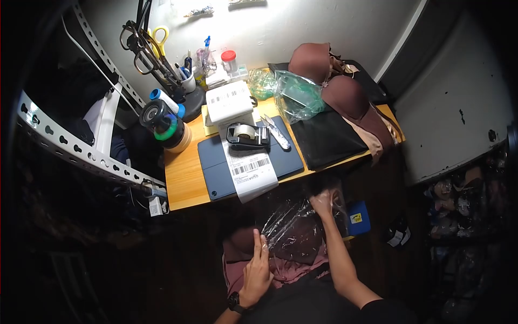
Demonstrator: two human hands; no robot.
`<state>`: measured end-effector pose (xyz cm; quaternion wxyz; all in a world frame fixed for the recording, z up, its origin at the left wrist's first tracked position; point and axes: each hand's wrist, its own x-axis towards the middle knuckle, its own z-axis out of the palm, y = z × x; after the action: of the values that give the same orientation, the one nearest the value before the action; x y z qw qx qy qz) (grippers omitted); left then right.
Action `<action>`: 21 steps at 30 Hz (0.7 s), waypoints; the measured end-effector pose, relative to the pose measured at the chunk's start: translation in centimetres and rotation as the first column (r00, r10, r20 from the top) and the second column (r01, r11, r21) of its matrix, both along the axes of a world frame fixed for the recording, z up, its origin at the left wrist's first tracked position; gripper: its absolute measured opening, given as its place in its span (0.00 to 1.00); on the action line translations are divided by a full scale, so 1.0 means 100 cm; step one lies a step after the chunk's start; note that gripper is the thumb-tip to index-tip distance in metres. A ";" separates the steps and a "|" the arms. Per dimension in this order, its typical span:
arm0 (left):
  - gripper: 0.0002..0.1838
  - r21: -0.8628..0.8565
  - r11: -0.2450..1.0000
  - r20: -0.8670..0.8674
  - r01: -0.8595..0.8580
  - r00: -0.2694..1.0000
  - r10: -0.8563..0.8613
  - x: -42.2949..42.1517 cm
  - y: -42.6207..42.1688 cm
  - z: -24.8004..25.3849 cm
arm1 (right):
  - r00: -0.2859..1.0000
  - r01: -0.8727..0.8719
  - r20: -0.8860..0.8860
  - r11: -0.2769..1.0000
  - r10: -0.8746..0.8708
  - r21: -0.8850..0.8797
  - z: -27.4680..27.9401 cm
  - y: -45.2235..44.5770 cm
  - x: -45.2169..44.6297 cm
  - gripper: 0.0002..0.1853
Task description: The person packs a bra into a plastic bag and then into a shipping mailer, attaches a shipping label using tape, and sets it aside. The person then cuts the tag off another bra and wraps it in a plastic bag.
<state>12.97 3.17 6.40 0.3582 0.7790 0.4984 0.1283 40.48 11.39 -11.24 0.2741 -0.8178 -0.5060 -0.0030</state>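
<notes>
A clear plastic bag (290, 220) stretches in front of me, shiny and creased, over a mauve bra (302, 243) that lies in my lap. Its pinkish band (280, 272) bunches toward my body. My right hand (324, 201) is closed on the far right part of the bag, just below the table edge; its fingertips are partly hidden by glare and film. My left hand (258, 274) has its fingers stretched out and rests their tips against the bag's left side, beside the left cup.
On the wooden table (183, 181) are a blue tablet case (213, 162), a label printer (229, 102) with a hanging label strip (251, 167), a tape dispenser (248, 136), a knife (276, 132), black bags (326, 140) and more bras (348, 97). A metal shelf (81, 146) stands left.
</notes>
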 end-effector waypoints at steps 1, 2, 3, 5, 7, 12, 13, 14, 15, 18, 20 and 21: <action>0.47 0.002 1.000 0.001 -0.002 1.000 0.002 0.000 0.004 -0.004 | 0.993 -0.097 -0.050 0.991 0.103 0.096 -0.002 -0.004 0.006 0.25; 0.46 0.034 0.995 -0.006 -0.092 0.996 0.092 -0.002 0.007 -0.009 | 0.970 -0.004 -0.244 0.997 -0.015 -0.074 0.023 -0.007 0.008 0.22; 0.45 0.067 0.982 -0.010 -0.177 0.984 0.178 -0.005 0.011 -0.013 | 0.899 0.060 -0.406 0.964 -0.164 -0.257 0.037 -0.010 0.009 0.19; 0.44 0.066 0.980 0.000 -0.187 0.982 0.188 -0.003 0.021 -0.019 | 0.946 0.166 -0.277 0.985 -0.171 -0.041 0.024 -0.013 0.027 0.16; 0.43 0.041 0.992 0.047 -0.122 0.992 0.120 0.011 0.020 -0.024 | 0.992 0.126 -0.007 0.987 -0.127 -0.095 -0.022 -0.011 0.056 0.18; 0.41 0.144 0.977 0.157 -0.155 0.979 0.133 0.028 0.030 -0.059 | 0.971 -0.235 -0.142 0.671 0.191 -0.703 0.040 0.001 0.015 0.24; 0.41 0.110 0.980 0.164 -0.169 0.975 0.150 0.027 0.038 -0.058 | 0.938 -0.346 -0.256 0.603 0.234 -0.718 0.061 -0.004 -0.001 0.25; 0.42 0.079 0.986 0.199 -0.147 0.972 0.129 0.024 0.046 -0.059 | 0.957 -0.287 -0.195 0.779 0.213 -0.557 0.058 -0.018 -0.021 0.29; 0.39 0.111 0.979 0.169 -0.170 0.974 0.150 0.022 0.054 -0.062 | 0.971 -0.232 -0.135 0.904 0.196 -0.359 0.054 -0.032 -0.041 0.34; 0.29 0.095 0.970 0.203 -0.226 0.958 0.203 0.006 0.077 -0.074 | 0.990 -0.138 -0.019 0.930 0.140 -0.342 0.070 -0.054 -0.021 0.41; 0.22 0.098 0.970 0.171 -0.225 0.964 0.206 0.005 0.088 -0.077 | 0.995 -0.071 0.051 0.952 0.090 -0.298 0.060 -0.063 0.007 0.40; 0.19 0.083 0.974 0.105 -0.210 0.974 0.201 0.013 0.090 -0.090 | 0.995 -0.065 0.050 0.953 0.083 -0.298 0.057 -0.062 0.010 0.40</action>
<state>14.23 12.12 -2.56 0.3296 0.7322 0.5518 0.2253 41.47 5.23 -5.56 0.1328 -0.8295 -0.5394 0.0576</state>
